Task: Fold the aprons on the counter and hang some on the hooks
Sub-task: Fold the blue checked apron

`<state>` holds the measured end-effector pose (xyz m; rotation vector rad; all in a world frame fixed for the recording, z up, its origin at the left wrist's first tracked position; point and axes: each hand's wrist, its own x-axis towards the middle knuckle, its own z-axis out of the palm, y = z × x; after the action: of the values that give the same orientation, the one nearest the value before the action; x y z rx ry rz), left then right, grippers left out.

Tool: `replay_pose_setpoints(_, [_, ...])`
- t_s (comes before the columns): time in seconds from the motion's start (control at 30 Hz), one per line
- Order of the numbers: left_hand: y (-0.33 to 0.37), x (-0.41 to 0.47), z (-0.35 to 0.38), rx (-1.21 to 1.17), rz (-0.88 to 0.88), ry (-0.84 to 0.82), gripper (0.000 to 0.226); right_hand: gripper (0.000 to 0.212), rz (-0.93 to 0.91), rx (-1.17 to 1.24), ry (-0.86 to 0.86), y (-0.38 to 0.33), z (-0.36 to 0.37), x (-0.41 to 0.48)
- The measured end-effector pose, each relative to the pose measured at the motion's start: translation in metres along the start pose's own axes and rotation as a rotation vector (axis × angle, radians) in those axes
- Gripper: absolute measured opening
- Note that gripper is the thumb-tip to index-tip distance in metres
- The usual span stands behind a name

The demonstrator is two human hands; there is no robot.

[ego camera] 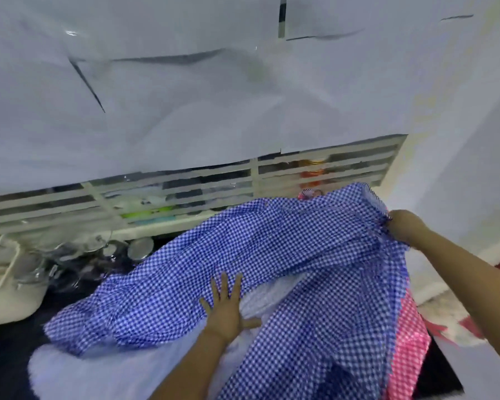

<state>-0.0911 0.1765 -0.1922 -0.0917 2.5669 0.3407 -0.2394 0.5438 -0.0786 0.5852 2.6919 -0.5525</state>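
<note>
A blue-and-white checked apron lies spread and rumpled across the dark counter. My left hand presses flat on it near the middle, fingers straight and spread. My right hand grips a bunched edge of the same apron at the right and holds it lifted. A white cloth lies underneath at the front left. A pink-and-white checked apron hangs off the counter's right side, partly covered by the blue one.
Shiny metal pots and lids stand at the back left of the counter beside a cream container. A slatted white window grille runs behind, with a white sheet above. A white wall is on the right.
</note>
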Motion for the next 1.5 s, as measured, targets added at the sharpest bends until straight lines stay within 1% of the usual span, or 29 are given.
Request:
replay_pose_setpoints(0.07, [0.003, 0.004, -0.002, 0.019, -0.021, -0.039, 0.128, 0.021, -0.016, 0.012, 0.066, 0.006, 0.012, 0.005])
replay_pose_setpoints(0.13, [0.003, 0.007, -0.003, 0.011, -0.013, -0.063, 0.118, 0.049, -0.086, -0.035, 0.207, 0.002, 0.03, 0.003])
replay_pose_setpoints(0.17, [0.001, 0.006, -0.004, -0.007, -0.012, -0.068, 0.118, 0.064, -0.187, -0.109, 0.302, -0.011, 0.041, 0.001])
replay_pose_setpoints(0.23, [-0.003, 0.006, -0.006, -0.057, 0.004, -0.076, 0.118, 0.071, -0.487, -0.232, 0.395, -0.046, 0.06, -0.014])
replay_pose_setpoints(0.27, [-0.008, 0.006, -0.006, -0.098, 0.014, -0.069, 0.118, 0.066, -0.648, -0.255, 0.31, -0.069, 0.071, -0.024])
replay_pose_setpoints(0.33, [-0.016, 0.005, -0.009, -0.207, 0.057, -0.027, 0.116, 0.052, -0.94, -0.327, 0.0, -0.109, 0.098, -0.054])
replay_pose_setpoints(0.4, [-0.023, -0.002, -0.016, -0.426, 0.08, 0.045, 0.107, 0.051, -1.116, -0.439, -0.239, -0.133, 0.13, -0.078])
replay_pose_setpoints(0.43, [-0.031, -0.009, -0.02, -0.56, 0.058, 0.115, 0.095, 0.055, -1.182, -0.438, -0.294, -0.144, 0.147, -0.087])
replay_pose_setpoints(0.5, [-0.049, -0.024, -0.026, -0.681, -0.004, 0.363, 0.054, 0.061, -1.211, -0.44, -0.368, -0.158, 0.178, -0.101])
replay_pose_setpoints(0.57, [-0.072, -0.044, -0.035, -0.685, -0.114, 0.677, 0.023, 0.052, -1.15, -0.47, -0.385, -0.169, 0.205, -0.105])
replay_pose_setpoints(0.6, [-0.087, -0.053, -0.037, -0.699, -0.185, 0.806, 0.019, 0.04, -1.087, -0.436, -0.396, -0.175, 0.213, -0.107])
replay_pose_setpoints(0.67, [-0.122, -0.072, -0.033, -0.676, -0.345, 0.969, 0.027, 0.017, -0.99, -0.349, -0.432, -0.186, 0.223, -0.108])
replay_pose_setpoints(0.7, [-0.139, -0.078, -0.028, -0.648, -0.431, 0.986, 0.036, 0.015, -0.966, -0.313, -0.443, -0.19, 0.224, -0.107])
replay_pose_setpoints(0.73, [-0.154, -0.084, -0.02, -0.622, -0.518, 0.957, 0.047, 0.018, -0.924, -0.266, -0.477, -0.196, 0.22, -0.105])
replay_pose_setpoints(0.8, [-0.173, -0.093, -0.002, -0.576, -0.676, 0.753, 0.074, 0.02, -0.779, -0.03, -0.571, -0.206, 0.2, -0.103])
replay_pose_setpoints(0.9, [-0.181, -0.105, 0.03, -0.472, -0.782, 0.442, 0.094, 0.028, -0.443, 0.598, -0.696, -0.218, 0.158, -0.095])
replay_pose_setpoints(1.0, [-0.18, -0.108, 0.046, -0.418, -0.784, 0.396, 0.097, 0.026, -0.142, 1.319, -0.518, -0.222, 0.125, -0.07])
replay_pose_setpoints(1.07, [-0.18, -0.11, 0.04, -0.416, -0.787, 0.342, 0.097, 0.014, -0.172, 1.58, -0.401, -0.22, 0.112, -0.066])
replay_pose_setpoints(1.1, [-0.183, -0.109, 0.038, -0.444, -0.782, 0.327, 0.097, 0.016, -0.271, 1.57, -0.367, -0.218, 0.108, -0.073])
replay_pose_setpoints(1.13, [-0.188, -0.108, 0.037, -0.492, -0.768, 0.317, 0.095, 0.029, -0.416, 1.409, -0.318, -0.215, 0.108, -0.08])
replay_pose_setpoints(1.2, [-0.198, -0.109, 0.035, -0.683, -0.694, 0.346, 0.091, 0.059, -0.697, 0.826, -0.126, -0.208, 0.125, -0.091])
replay_pose_setpoints(1.23, [-0.202, -0.11, 0.033, -0.798, -0.663, 0.424, 0.086, 0.066, -0.819, 0.555, -0.01, -0.208, 0.136, -0.097])
replay_pose_setpoints(1.27, [-0.205, -0.114, 0.033, -0.863, -0.654, 0.521, 0.077, 0.068, -0.913, 0.327, 0.117, -0.209, 0.146, -0.106])
replay_pose_setpoints(1.3, [-0.207, -0.118, 0.031, -0.879, -0.652, 0.616, 0.058, 0.065, -0.982, 0.162, 0.233, -0.212, 0.156, -0.114])
replay_pose_setpoints(1.33, [-0.208, -0.125, 0.026, -0.865, -0.635, 0.718, 0.038, 0.062, -1.051, 0.058, 0.309, -0.217, 0.168, -0.123])
replay_pose_setpoints(1.37, [-0.209, -0.13, 0.02, -0.856, -0.612, 0.803, 0.03, 0.057, -1.128, 0.012, 0.346, -0.221, 0.177, -0.135])
replay_pose_setpoints(1.4, [-0.209, -0.137, 0.013, -0.837, -0.596, 0.852, 0.036, 0.05, -1.232, 0.016, 0.326, -0.227, 0.186, -0.152])
replay_pose_setpoints(1.47, [-0.219, -0.146, 0.009, -0.83, -0.608, 0.824, 0.062, 0.04, -1.41, 0.055, 0.127, -0.239, 0.206, -0.187])
replay_pose_setpoints(1.5, [-0.221, -0.149, 0.008, -0.867, -0.651, 0.796, 0.066, 0.038, -1.476, 0.031, 0.034, -0.245, 0.215, -0.201])
